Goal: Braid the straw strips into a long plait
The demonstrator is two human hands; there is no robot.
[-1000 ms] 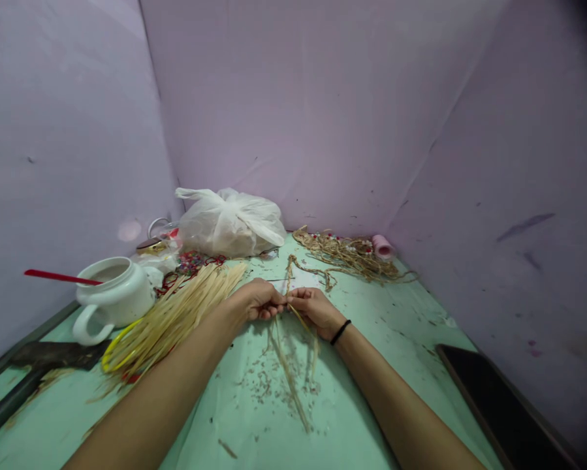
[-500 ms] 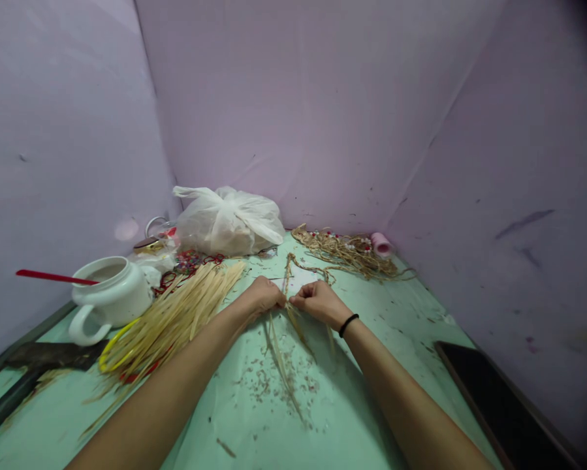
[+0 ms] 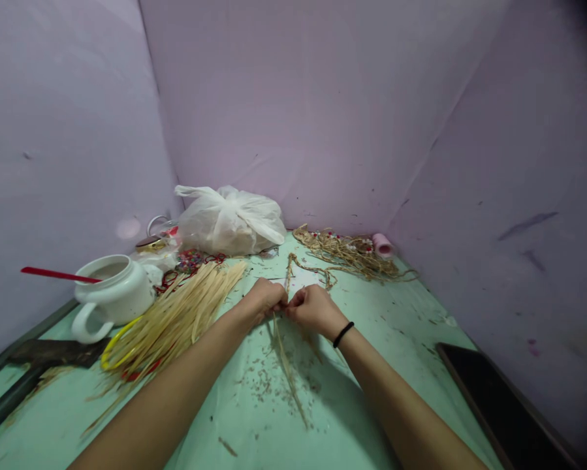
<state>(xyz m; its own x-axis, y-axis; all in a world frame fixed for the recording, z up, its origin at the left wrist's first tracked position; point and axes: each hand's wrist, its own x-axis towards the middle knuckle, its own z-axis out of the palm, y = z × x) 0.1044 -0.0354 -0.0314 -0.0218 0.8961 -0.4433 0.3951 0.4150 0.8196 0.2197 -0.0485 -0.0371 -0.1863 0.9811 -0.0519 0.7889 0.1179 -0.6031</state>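
My left hand (image 3: pixel 264 299) is closed in a pinch on a thin braided straw cord (image 3: pixel 290 271). My right hand (image 3: pixel 313 309), with a black band at the wrist, is also pinched closed on the strands at the cord's near end, its fingertips touching those of the left. From the hands the braid runs up to a bend, then off to the right in a loose curl. Loose straw strands (image 3: pixel 286 365) hang from below the fingers toward me. A white piece (image 3: pixel 303 277) lies partly hidden behind my hands.
At left lie a straw bundle (image 3: pixel 185 313), a white pot (image 3: pixel 121 297) with a red stick (image 3: pixel 61 274), and a hammer (image 3: pixel 43 354). Behind sit a tied plastic bag (image 3: pixel 232 222), braided cords with beads (image 3: pixel 347 251) and a pink spool (image 3: pixel 382 245). A dark flat object (image 3: pixel 499 398) lies at right.
My right hand has moved slightly left and turned inward, closing up against the left fingertips. The strands on the right are now mostly behind it. My left hand has barely moved.
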